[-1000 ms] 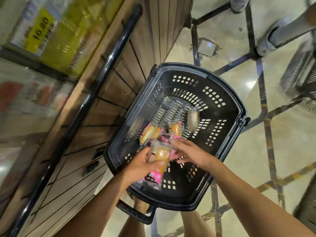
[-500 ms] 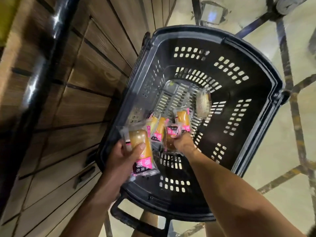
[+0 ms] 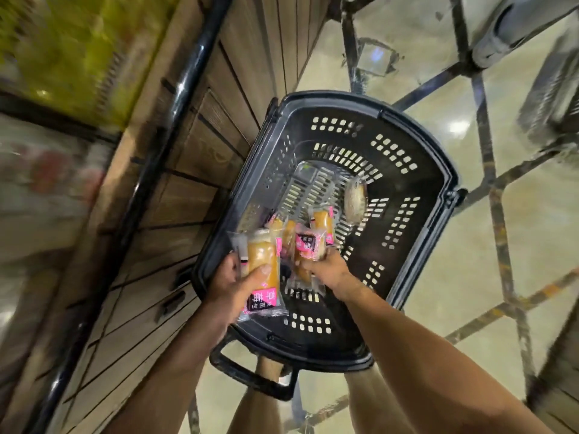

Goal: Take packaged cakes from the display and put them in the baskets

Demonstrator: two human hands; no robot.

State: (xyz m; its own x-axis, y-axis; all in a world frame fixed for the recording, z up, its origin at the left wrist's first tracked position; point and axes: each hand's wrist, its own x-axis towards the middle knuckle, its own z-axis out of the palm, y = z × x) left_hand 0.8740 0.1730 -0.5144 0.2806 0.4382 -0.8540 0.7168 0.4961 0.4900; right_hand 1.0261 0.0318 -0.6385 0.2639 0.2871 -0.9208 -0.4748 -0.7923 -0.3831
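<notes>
A black plastic basket [image 3: 416, 158] stands on the floor beside a wooden display. My left hand [image 3: 233, 285] grips a clear-wrapped golden cake with a pink label [image 3: 261, 267] above the basket's near left rim. My right hand [image 3: 327, 267] reaches inside the basket and holds another pink-labelled cake [image 3: 305, 245], its fingers mostly hidden behind the wrapper. Several more packaged cakes [image 3: 322, 222] lie on the basket floor, and a paler round one [image 3: 355, 198] sits further back.
The wooden display base [image 3: 200, 170] with a black rail [image 3: 163, 126] runs along the left. The basket's handle [image 3: 250, 375] hangs at its near end. Another person's shoe [image 3: 513, 29] and a second basket [image 3: 554, 95] are at the upper right on the tiled floor.
The view has pulled back and up from the basket. My left hand still holds its cake by the near rim; my right hand stays low among the cakes inside.
</notes>
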